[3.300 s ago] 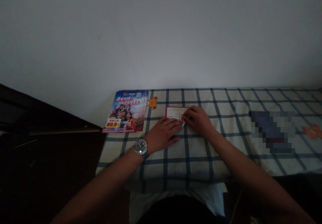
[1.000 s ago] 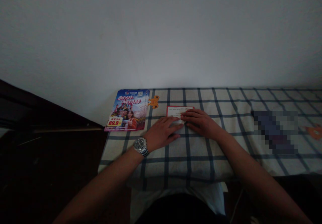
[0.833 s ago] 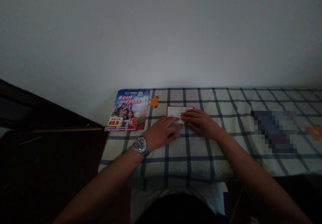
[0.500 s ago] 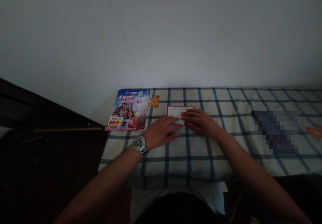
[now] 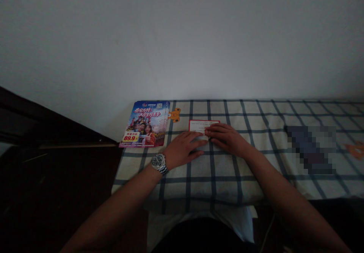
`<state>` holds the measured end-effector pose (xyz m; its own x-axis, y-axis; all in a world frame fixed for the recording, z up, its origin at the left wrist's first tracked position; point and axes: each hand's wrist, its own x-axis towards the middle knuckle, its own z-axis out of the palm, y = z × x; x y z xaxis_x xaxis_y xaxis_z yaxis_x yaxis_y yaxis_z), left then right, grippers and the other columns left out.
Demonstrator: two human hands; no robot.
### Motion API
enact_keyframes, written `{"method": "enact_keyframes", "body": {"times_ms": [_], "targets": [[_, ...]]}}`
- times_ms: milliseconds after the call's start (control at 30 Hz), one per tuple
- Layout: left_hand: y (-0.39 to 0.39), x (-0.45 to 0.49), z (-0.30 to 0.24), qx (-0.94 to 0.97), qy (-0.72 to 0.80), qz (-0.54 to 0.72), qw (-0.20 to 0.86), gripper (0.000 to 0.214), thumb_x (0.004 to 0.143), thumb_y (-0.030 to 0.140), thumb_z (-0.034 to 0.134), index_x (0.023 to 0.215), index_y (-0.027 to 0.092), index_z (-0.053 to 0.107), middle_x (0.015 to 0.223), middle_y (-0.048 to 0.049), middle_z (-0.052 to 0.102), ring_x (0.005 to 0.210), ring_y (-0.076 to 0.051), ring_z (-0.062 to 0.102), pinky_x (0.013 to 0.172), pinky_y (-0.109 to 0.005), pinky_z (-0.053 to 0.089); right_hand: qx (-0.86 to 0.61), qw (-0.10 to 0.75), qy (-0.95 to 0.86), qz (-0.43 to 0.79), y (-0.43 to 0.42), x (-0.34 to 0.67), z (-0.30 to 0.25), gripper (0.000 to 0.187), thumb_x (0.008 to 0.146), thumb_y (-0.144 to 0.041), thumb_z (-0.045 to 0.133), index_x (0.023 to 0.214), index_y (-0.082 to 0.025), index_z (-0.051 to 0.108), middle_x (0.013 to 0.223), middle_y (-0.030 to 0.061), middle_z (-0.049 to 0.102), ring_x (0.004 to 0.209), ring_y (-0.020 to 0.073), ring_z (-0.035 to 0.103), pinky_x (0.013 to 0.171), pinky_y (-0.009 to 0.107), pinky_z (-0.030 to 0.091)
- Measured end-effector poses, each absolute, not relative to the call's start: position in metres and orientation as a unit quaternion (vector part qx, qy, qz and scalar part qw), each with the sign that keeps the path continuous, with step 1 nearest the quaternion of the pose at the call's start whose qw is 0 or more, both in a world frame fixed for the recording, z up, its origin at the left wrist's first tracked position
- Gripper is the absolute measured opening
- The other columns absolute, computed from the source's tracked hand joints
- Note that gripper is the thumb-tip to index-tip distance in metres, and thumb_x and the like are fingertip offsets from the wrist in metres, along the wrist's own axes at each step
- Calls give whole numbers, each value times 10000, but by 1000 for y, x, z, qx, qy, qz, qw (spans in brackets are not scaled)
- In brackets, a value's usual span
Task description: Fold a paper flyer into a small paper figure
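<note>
A small white paper with a red border [image 5: 199, 125] lies on a checked bedsheet [image 5: 227, 169]. My left hand [image 5: 183, 149], with a metal watch on its wrist, lies flat with fingers stretched onto the paper's near edge. My right hand [image 5: 226, 137] rests palm down beside it, fingers extended and pressing on the paper's right part. Most of the paper's lower half is hidden under the fingers.
A stack of colourful flyers [image 5: 145, 124] lies at the bed's far left corner against the white wall. A blurred dark object [image 5: 311, 149] sits on the sheet to the right. Dark floor and a wooden bar lie to the left.
Since 3.3 s ago my right hand's fingers have flattened out over the paper. In the last second both hands stay almost still.
</note>
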<state>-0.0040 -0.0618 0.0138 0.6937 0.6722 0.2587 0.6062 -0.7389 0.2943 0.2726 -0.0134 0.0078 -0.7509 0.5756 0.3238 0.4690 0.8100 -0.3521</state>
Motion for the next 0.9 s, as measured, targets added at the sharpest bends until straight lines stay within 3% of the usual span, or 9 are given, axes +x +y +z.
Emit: {"method": "enact_keyframes", "body": {"times_ms": [900], "targets": [[-59, -3, 12, 925, 342, 148, 77, 421, 1034, 490, 504, 1401, 300, 582, 1489, -37, 559, 1375, -273, 457, 1136, -494, 387, -287, 217, -924, 134, -12, 273, 5, 421, 1017, -309, 567, 1438, -318, 588, 1433, 61, 638, 1377, 291, 533, 1163, 572, 427]]}}
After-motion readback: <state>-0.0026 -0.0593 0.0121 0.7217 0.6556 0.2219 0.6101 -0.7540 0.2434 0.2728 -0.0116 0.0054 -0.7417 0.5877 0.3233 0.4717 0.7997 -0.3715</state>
